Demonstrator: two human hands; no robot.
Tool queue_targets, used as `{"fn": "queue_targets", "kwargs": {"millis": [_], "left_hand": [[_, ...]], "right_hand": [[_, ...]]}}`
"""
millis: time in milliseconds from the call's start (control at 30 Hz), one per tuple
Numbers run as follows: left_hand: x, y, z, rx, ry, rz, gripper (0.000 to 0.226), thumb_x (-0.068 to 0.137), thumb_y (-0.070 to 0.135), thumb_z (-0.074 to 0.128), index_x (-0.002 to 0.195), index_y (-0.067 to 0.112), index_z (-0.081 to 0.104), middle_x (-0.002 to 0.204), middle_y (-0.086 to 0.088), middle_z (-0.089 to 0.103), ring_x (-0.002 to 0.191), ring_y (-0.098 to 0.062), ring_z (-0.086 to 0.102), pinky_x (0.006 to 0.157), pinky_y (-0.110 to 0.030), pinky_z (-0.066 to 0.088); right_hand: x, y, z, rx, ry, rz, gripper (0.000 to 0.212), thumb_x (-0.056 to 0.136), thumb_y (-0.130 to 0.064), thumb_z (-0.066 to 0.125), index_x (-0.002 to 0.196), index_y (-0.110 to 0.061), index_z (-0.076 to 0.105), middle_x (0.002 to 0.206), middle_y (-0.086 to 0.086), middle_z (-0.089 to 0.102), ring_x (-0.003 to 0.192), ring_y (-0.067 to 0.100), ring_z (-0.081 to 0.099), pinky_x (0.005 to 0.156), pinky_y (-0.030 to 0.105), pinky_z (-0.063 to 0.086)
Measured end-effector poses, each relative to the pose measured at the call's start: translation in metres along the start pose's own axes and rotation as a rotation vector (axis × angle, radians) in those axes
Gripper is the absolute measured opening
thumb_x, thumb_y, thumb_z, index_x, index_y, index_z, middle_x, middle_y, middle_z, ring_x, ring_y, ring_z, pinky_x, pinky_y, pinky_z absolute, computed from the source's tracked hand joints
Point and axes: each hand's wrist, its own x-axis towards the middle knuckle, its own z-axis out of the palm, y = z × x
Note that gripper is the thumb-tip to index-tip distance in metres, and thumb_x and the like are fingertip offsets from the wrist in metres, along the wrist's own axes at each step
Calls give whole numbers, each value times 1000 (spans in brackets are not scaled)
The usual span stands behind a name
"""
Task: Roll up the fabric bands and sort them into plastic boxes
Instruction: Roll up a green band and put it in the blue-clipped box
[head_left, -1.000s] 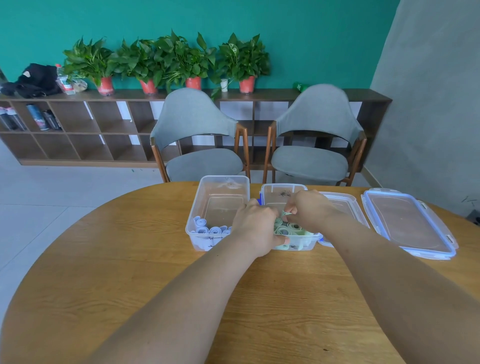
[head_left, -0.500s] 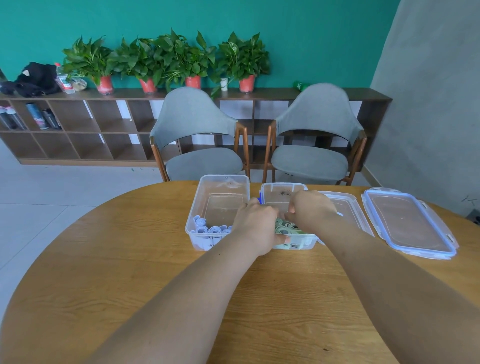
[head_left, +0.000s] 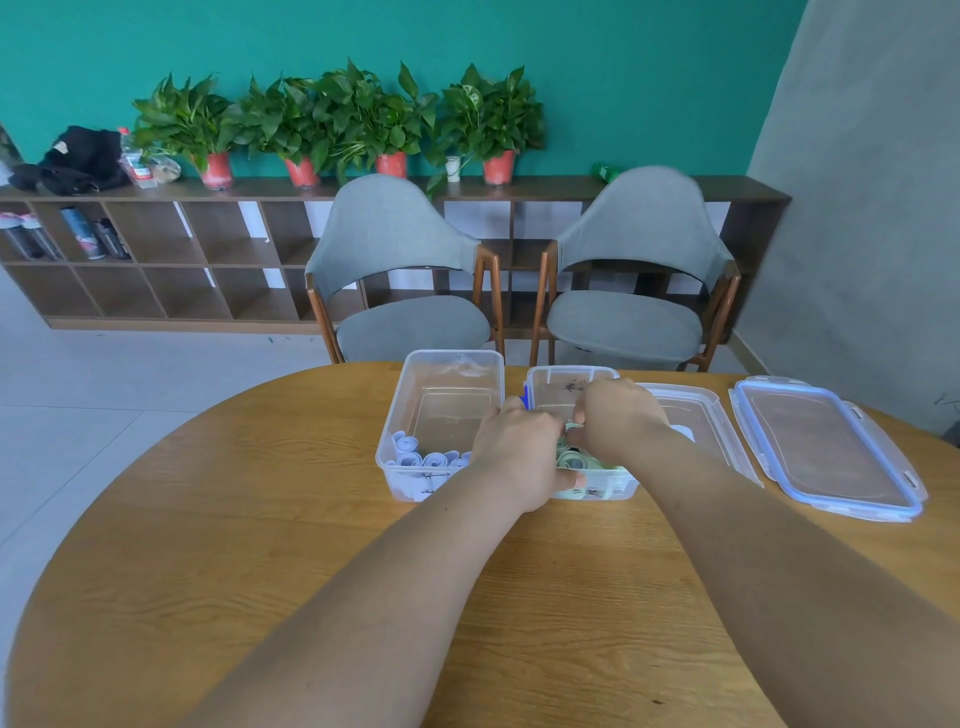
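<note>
Two clear plastic boxes stand side by side on the round wooden table. The left box (head_left: 447, 374) holds several rolled pale blue bands (head_left: 426, 457) at its near end. The right box (head_left: 571, 375) holds rolled green bands (head_left: 574, 460) at its near end. My left hand (head_left: 514, 452) and my right hand (head_left: 618, 418) meet over the right box. Their fingers are curled around a green band (head_left: 571, 427) between them. The hands hide most of the green rolls.
Two clear lids lie right of the boxes: one (head_left: 696, 415) beside the right box, one with a blue rim (head_left: 826, 447) further right. Two grey chairs (head_left: 400, 280) stand past the table's far edge. A shelf with potted plants (head_left: 358, 119) lines the wall.
Both hands have stayed over the right box, shifting only slightly while handling the green band. The boxes and lids have not moved.
</note>
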Motion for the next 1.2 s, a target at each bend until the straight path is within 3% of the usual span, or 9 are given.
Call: {"fn": "queue_targets", "kwargs": {"millis": [233,500,733,1000,1200], "left_hand": [[1,-2,2,3,6,4,58,84,64,75,127,27,66,112,0,66,113,-22,52,93,-40,46],[1,-1,-1,11,-4,-7,59,85,65,74,130,28,66,114,-1,64,113,-22,51,92,-39,44],[-1,1,-3,8,-16,-14,60,86,64,74,132,27,64,116,-2,64,115,-23,51,93,-39,42],[1,1,-3,32,-32,-7,62,85,65,74,134,29,63,118,-1,65,117,-22,51,97,-39,43],[4,-1,2,38,-37,-2,62,85,66,73,134,29,64,120,1,67,120,-22,50,99,-40,44]], "right_hand": [[-1,11,0,112,-2,3,30,82,-47,76,100,-24,73,89,-3,69,84,20,67,77,36,62],[-1,11,-3,55,-10,-51,26,81,-49,76,87,-24,72,82,-3,66,76,16,64,72,33,61],[-2,16,-2,138,-32,-88,20,86,-39,76,103,-28,77,100,-4,71,92,18,67,84,37,62],[2,24,-5,86,-91,-131,20,86,-47,78,88,-28,80,88,-5,70,87,17,65,81,35,60],[6,22,-3,120,-87,-80,15,91,-20,70,98,-29,80,99,-2,69,94,21,65,74,31,58]]}}
